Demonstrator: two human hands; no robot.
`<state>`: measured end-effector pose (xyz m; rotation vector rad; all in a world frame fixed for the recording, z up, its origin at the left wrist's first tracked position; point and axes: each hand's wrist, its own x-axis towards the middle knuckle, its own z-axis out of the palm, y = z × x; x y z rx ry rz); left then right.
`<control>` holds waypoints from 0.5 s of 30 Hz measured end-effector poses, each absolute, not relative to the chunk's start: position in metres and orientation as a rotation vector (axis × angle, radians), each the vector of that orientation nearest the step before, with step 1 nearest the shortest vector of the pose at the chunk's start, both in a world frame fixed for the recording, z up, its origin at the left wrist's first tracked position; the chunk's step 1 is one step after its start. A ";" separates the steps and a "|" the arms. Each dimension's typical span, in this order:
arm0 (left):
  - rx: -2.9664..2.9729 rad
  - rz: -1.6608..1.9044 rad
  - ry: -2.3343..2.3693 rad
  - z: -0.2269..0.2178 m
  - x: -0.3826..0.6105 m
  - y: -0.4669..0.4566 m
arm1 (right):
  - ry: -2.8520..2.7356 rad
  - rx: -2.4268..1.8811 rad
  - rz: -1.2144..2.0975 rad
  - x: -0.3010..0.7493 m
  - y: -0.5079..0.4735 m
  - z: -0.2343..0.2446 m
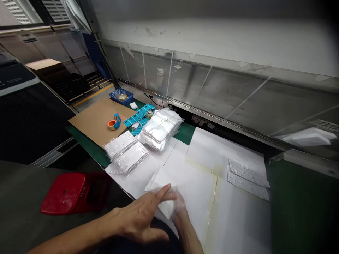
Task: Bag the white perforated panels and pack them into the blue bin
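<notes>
Left hand [140, 220] is spread wide open, fingertips just resting on a clear plastic bag [166, 206] with something white inside, not gripping it. Right hand [180, 215] curves against the bag's far side – blurred, so its grip can't be told. The bag lies over white sheets [185, 183] at the worktop's [91, 151] near edge – plastic-wrapped bundles [160, 128] lie beyond.

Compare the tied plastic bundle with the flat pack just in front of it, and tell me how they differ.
The tied plastic bundle is bulky and puffed up, while the flat pack lies thin and level. The bundle is clearly larger than the flat pack. A tie crosses the bundle's top, but no tie shows on the flat pack, which has rows of small dark marks. Both have clear plastic around white contents.
</notes>
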<state>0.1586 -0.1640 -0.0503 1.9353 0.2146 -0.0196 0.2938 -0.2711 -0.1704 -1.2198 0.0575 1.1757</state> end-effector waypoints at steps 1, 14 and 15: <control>2.123 -0.025 0.205 -0.061 0.158 -0.161 | 0.051 -1.211 1.160 0.293 -0.260 -0.171; 0.998 0.651 1.028 -0.139 0.121 -0.089 | -0.250 -1.457 1.197 0.319 -0.236 -0.128; 0.780 0.728 1.099 -0.147 0.117 -0.078 | -0.215 -1.494 1.189 0.328 -0.245 -0.138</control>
